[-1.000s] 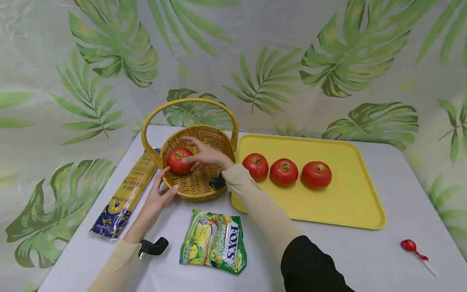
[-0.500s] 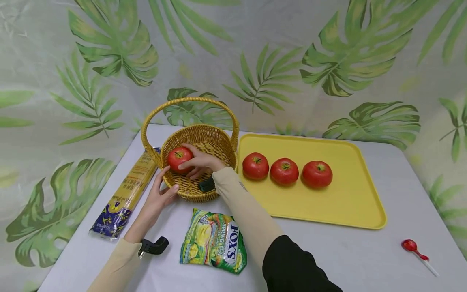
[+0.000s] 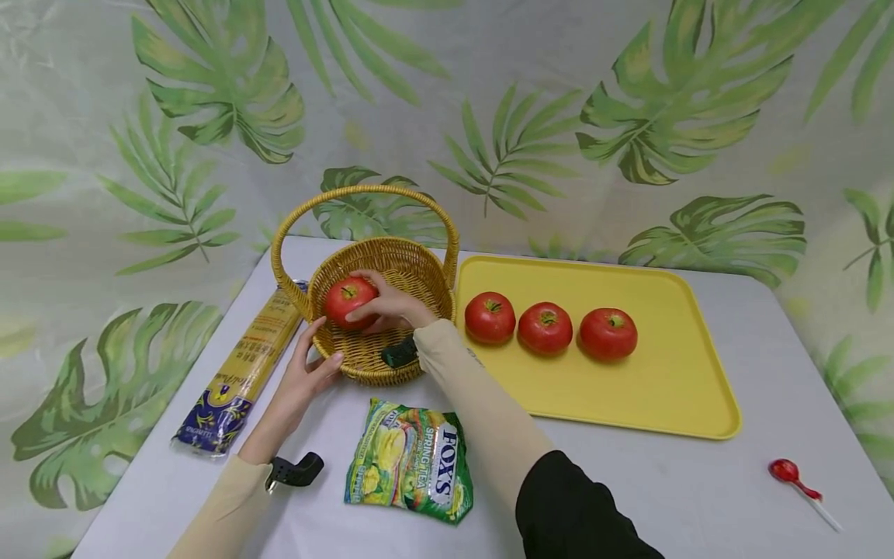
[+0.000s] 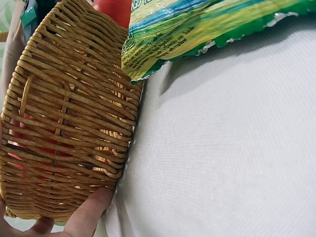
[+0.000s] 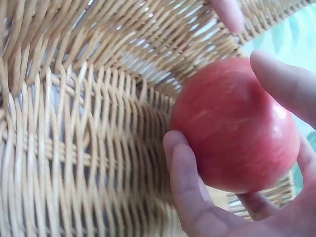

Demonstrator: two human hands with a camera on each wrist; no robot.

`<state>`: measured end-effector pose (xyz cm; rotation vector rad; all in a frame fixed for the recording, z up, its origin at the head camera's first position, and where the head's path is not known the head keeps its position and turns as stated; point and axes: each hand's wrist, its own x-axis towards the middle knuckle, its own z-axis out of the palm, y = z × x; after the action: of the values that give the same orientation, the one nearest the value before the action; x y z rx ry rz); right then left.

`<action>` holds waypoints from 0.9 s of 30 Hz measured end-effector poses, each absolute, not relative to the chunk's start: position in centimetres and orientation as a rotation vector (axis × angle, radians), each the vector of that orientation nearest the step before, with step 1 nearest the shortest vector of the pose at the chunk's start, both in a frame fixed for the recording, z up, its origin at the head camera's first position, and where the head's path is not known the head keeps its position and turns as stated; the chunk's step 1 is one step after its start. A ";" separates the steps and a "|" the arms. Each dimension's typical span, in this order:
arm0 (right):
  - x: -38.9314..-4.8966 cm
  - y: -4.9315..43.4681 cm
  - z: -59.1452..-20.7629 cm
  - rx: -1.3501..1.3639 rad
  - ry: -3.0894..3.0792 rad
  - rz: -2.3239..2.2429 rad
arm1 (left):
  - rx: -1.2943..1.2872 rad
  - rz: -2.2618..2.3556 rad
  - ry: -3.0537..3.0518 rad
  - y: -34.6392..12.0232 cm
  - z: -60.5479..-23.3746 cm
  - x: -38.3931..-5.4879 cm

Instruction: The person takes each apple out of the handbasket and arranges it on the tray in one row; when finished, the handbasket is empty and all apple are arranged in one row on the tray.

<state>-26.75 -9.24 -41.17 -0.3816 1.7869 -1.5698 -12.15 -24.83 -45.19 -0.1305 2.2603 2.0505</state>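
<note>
Inside the wicker basket (image 3: 391,252), at its left side, my right hand (image 3: 394,303) holds a red apple (image 3: 349,303). The right wrist view shows my thumb and fingers curled about the apple (image 5: 232,128), close to the woven wall. My left hand (image 3: 300,380) grips the basket's front-left side, index fingertip at the rim. In the left wrist view its thumb (image 4: 91,212) presses low on the outer weave, and part of the hand lies out of frame. Three more red apples (image 3: 545,328) sit in a row on the yellow tray (image 3: 663,388).
A long yellow-and-blue packet of pasta (image 3: 240,369) lies left of the basket. In front is a green bag of Fox's sweets (image 3: 410,460). A red lollipop (image 3: 785,470) lies at the far right. The basket's tall handle (image 3: 363,189) arches above it.
My right hand has moved left and its fingers have closed in around the apple in the basket. The apple has shifted slightly right. My left hand stays in place on the basket.
</note>
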 end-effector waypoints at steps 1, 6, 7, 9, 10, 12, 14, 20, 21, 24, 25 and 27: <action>-26.8 -9.0 -40.9 -0.399 1.788 -1.567 | -0.131 2.052 2.258 -24.8 -45.2 -12.2; -26.9 -7.5 -39.3 -0.489 1.749 -1.556 | -0.130 2.057 2.250 -24.9 -45.2 -12.2; -26.9 -7.1 -39.1 -0.514 1.748 -1.549 | -0.130 2.057 2.249 -24.9 -45.2 -12.2; -27.1 -6.4 -38.8 -0.569 1.753 -1.532 | -0.130 2.054 2.253 -24.9 -45.2 -12.2; -27.1 -5.9 -38.6 -0.598 1.763 -1.520 | -0.132 2.053 2.253 -24.9 -45.2 -12.2; -27.1 -5.1 -38.3 -0.655 1.799 -1.496 | -0.132 2.052 2.253 -24.8 -45.2 -12.2; -27.1 -4.1 -37.9 -0.705 1.821 -1.473 | -0.132 2.053 2.255 -24.8 -45.2 -12.2; -26.7 -0.2 -36.7 -0.817 1.893 -1.369 | -0.130 2.055 2.267 -24.8 -45.2 -12.1; -26.5 0.5 -36.5 -0.826 1.903 -1.358 | -0.130 2.054 2.268 -24.8 -45.2 -12.1; -26.2 2.9 -36.3 -0.828 1.916 -1.344 | -0.130 2.049 2.270 -24.8 -45.3 -12.0; -26.1 3.8 -36.2 -0.823 1.920 -1.347 | -0.129 2.049 2.271 -24.8 -45.3 -12.1; -25.9 5.5 -36.1 -0.807 1.938 -1.352 | -0.126 2.050 2.268 -24.8 -45.3 -12.1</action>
<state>-25.91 5.51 -36.14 -0.8070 1.9382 -1.3524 -12.05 -24.84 -45.30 -0.1259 2.2677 2.0500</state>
